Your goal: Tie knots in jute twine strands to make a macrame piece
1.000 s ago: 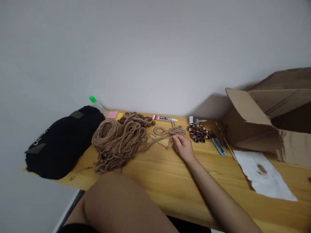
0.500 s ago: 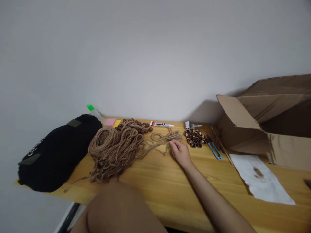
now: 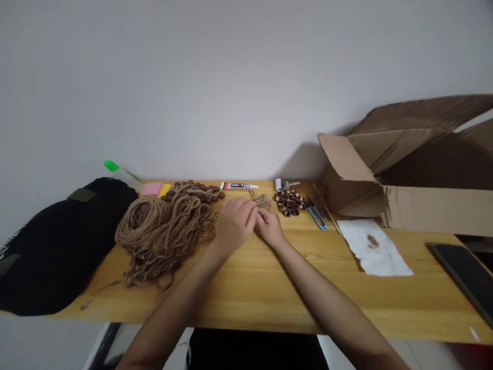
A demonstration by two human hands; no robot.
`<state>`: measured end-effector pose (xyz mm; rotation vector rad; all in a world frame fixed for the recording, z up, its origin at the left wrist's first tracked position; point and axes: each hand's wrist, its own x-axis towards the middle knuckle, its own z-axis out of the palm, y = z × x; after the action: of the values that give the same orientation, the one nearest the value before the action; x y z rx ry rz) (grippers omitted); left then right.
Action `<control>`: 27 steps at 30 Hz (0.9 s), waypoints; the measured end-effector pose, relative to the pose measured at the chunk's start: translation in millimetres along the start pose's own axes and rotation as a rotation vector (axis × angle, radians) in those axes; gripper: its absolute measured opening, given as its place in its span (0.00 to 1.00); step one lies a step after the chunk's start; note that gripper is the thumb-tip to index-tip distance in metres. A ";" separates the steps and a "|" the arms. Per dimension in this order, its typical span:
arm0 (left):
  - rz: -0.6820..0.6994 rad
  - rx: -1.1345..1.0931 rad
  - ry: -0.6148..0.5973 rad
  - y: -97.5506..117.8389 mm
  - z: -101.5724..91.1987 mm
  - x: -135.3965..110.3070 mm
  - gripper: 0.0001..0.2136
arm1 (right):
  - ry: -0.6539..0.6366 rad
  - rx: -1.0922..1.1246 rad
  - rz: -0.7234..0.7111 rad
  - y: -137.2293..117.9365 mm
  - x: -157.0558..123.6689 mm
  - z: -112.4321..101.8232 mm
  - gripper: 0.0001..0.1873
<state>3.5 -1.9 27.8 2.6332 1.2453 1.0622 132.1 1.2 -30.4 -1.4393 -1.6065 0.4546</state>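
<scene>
The small bundle of light-brown cord with frayed ends (image 3: 262, 200) lies on the yellow-brown wooden tabletop (image 3: 254, 288), just beyond the meeting hands, its nearer part covered by them. The left hand (image 3: 235, 221), blurred, has its fingers bent over toward the right hand (image 3: 269, 226), whose fingers are curled in; the two touch or overlap at the fingertips, and whether either grips a strand cannot be told. Near the left forearm sits a large tangled heap of brown twisted cord (image 3: 164, 236), its right edge partly hidden by the left hand, with glossy dark-brown round beads (image 3: 210, 193) behind it. A white-and-black glue tube with red marks (image 3: 238, 186) lies beyond the hands, its small print unreadable. To the right are a cluster of dark-brown hollow rounded pieces (image 3: 288, 202) and blue-handled snips (image 3: 318, 216). Farther out, a black fabric bag (image 3: 65, 246) is cut off at the left edge, and an open brown cardboard box (image 3: 435, 205), its interior dark, at the right. A dark flat rectangular object (image 3: 466, 275) also leaves the frame there.
</scene>
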 end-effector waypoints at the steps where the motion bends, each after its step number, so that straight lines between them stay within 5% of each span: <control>1: -0.055 0.012 0.032 -7.4 4.4 -4.0 0.09 | -0.023 0.041 0.019 1.1 0.8 1.1 0.17; 5: -0.215 0.001 0.054 -27.2 21.6 -20.8 0.06 | -0.061 0.190 0.113 6.0 1.7 4.7 0.17; 27: -0.184 0.042 -0.076 -17.6 27.8 -30.3 0.07 | -0.077 0.194 0.092 6.1 0.2 5.4 0.18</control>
<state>-5.0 -4.4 -16.0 2.5014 1.4743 0.9087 131.5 4.6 -37.8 -1.3662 -1.5155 0.7068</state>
